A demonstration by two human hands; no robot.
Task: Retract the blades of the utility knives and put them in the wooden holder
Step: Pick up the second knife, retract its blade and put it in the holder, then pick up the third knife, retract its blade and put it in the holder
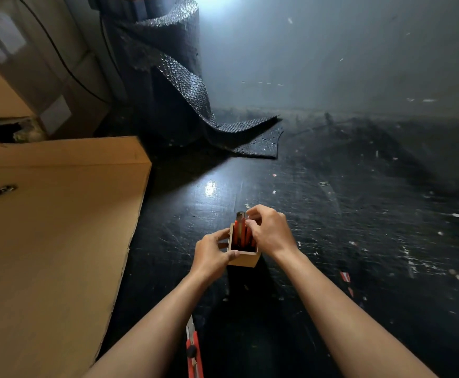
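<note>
the left hand (212, 252) grips the near left side of the wooden holder (243, 258) on the dark tabletop (359, 227). the right hand (268, 230) pinches a red utility knife (241, 227) standing inside it. another utility knife (193, 350) lies nearer, blade extended.

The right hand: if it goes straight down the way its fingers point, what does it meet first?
Probably the red utility knives standing in the wooden holder, directly under the right hand; its fingertips already seem to touch one, though depth is unclear.
</note>
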